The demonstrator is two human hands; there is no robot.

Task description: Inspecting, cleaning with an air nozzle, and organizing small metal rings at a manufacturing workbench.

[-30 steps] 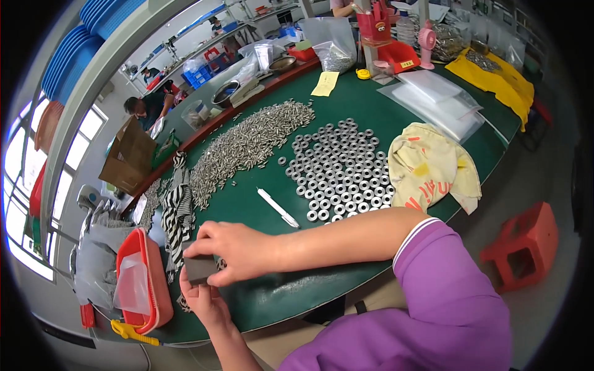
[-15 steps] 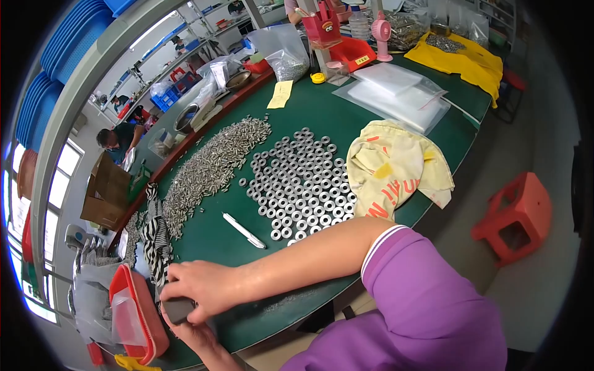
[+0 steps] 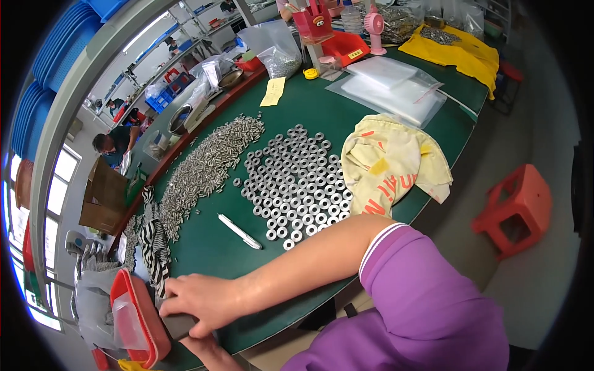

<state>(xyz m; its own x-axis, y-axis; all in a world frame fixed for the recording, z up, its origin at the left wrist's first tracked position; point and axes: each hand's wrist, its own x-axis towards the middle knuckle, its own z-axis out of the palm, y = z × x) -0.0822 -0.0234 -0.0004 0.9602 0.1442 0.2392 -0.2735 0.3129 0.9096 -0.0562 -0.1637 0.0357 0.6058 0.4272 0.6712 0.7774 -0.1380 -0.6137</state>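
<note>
dark grey and flat-sided, a block [image 3: 179,326] sits between the person's two hands at the near left end of the green table [image 3: 309,111], close to a red basin [image 3: 150,315]. the right hand [image 3: 203,303] comes across from the right and pinches it, the fingers curled over the far side and the thumb on the near one. the left hand [image 3: 207,349] is underneath, mostly hidden by the block and the other hand, so i cannot tell how its fingers stand. nor can i make out whether the block touches the tabletop.

just beyond the right hand, a black-and-white striped cloth [image 3: 153,241] lies bunched up. a white pen [image 3: 239,232] rests aslant on the green surface, near a broad spread of silvery metal rings [image 3: 301,185], most of them lying flat. to the left of those, small metal pins [image 3: 207,167] are heaped in a long bank. a pale yellow cloth with orange lettering [image 3: 396,161] lies crumpled against the rings' right side, and behind it clear plastic bags [image 3: 390,89] are stacked flat. a yellow paper slip [image 3: 273,91] lies past the pins. on the floor to the right stands a red stool [image 3: 516,210]; across the room, a co-worker [image 3: 117,143] leans forward.
</note>
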